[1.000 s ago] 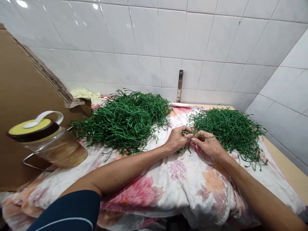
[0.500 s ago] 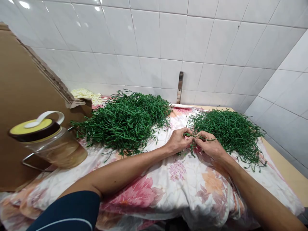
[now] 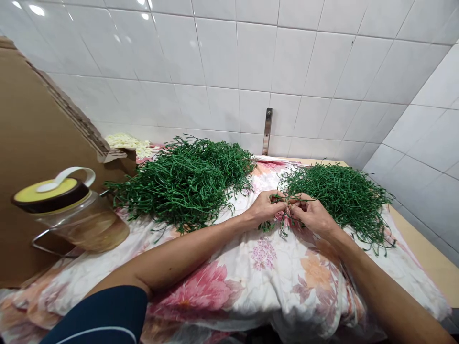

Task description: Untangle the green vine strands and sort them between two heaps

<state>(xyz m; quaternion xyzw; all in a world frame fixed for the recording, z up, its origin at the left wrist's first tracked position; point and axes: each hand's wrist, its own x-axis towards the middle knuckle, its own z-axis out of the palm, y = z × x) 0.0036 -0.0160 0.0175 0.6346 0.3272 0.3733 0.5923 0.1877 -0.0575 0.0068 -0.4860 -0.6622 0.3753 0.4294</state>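
Green stems pinched in L hand & R hand, nr R-side pile; exact no. hard to see.

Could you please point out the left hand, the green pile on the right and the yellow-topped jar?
Left hand [image 3: 266,208]: head view, on the back of the hand.
Green pile [image 3: 339,193]: head view, mid-heap.
Yellow-topped jar [image 3: 92,225]: head view, on its clear body.

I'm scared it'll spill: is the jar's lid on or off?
On: the yellow lid covers the top of the clear jar. Tightness I can't tell.
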